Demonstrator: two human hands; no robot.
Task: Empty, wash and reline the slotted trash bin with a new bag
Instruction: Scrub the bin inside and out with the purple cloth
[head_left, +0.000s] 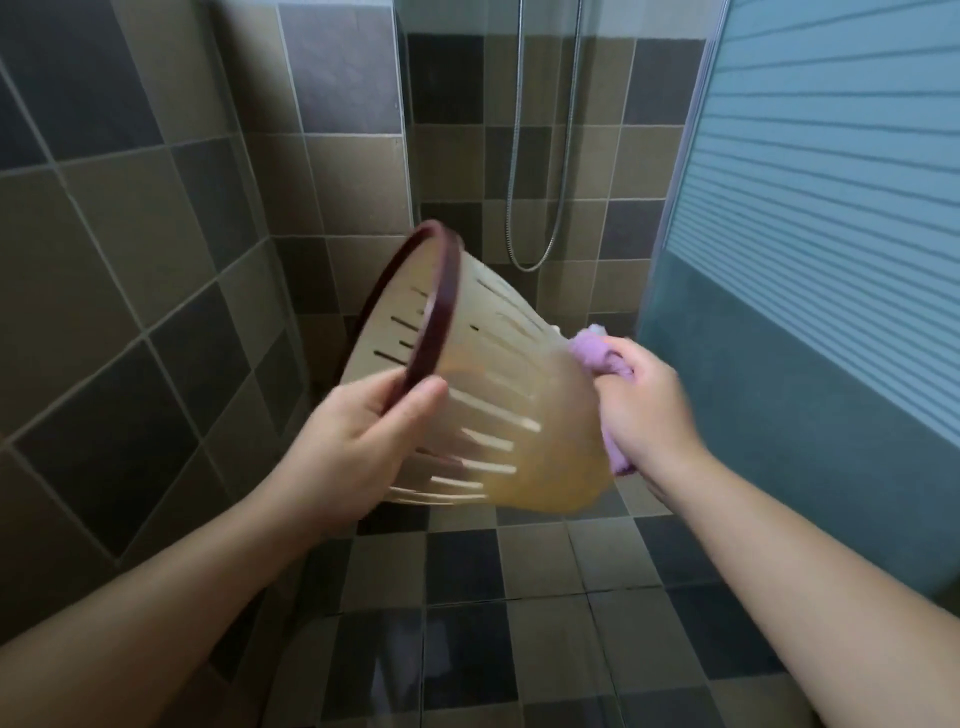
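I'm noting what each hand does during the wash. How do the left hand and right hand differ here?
The left hand grips the trash bin at its dark rim, thumb over the edge; the right hand holds a purple cloth at the bin's base. The left hand steadies the bin; the right hand appears to wipe it. Both are bare and raised above the tiled floor.

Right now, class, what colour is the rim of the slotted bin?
Dark maroon rim on the slotted bin, head view.
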